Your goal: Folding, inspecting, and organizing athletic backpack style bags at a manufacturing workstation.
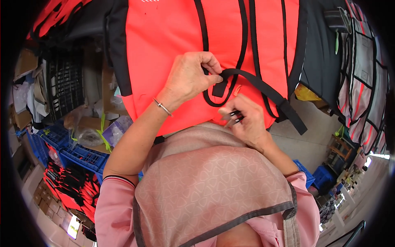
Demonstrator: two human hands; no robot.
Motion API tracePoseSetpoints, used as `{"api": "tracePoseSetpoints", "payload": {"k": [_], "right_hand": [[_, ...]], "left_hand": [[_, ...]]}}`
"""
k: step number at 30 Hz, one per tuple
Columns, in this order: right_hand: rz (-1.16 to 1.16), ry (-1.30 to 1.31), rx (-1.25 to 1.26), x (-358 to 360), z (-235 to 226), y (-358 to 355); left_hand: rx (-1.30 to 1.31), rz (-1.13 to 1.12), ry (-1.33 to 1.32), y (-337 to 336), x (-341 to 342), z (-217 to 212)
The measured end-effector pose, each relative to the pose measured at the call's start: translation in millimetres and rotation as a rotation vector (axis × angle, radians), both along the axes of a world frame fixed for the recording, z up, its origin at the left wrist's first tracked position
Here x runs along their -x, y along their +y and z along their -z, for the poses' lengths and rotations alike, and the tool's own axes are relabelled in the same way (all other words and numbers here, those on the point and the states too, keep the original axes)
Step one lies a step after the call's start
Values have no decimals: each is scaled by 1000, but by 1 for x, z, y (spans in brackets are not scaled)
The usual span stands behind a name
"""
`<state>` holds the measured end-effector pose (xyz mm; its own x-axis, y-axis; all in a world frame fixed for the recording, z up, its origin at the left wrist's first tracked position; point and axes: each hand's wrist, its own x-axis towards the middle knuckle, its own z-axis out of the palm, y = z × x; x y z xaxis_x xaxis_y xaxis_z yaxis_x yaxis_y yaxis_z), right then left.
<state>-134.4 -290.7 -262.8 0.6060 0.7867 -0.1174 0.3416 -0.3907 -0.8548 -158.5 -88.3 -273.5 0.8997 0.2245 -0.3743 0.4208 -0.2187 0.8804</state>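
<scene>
A bright coral-red backpack (164, 37) with black piping and black side panels lies in front of me. My left hand (191, 76) pinches a black webbing strap (259, 84) between thumb and fingers, near one of the bag's padded shoulder straps. The webbing arcs to the right, and its folded free end hangs over the bag's lower right edge. Close to the bag's bottom edge, my right hand (249, 119) is closed around small dark thread snips (234, 118), partly hidden by the fingers and blurred. An orange thread loop (237, 90) lies just above that hand.
Blue plastic crates (84, 158) and open cardboard with clear plastic bags stand at my left. Below them are stacked red and black pieces (72, 189). Grey bags with red stripes (362, 74) hang at the far right. A blue bin (324, 178) stands on the floor at right.
</scene>
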Motion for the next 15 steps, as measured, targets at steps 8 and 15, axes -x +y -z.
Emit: {"api": "tracePoseSetpoints", "payload": {"k": [8, 15], "right_hand": [[39, -374, 24, 11, 21, 7], [62, -132, -14, 0, 10, 12]], "left_hand": [[-12, -1, 3, -1, -2, -3], [-23, -10, 25, -1, -1, -4]]}}
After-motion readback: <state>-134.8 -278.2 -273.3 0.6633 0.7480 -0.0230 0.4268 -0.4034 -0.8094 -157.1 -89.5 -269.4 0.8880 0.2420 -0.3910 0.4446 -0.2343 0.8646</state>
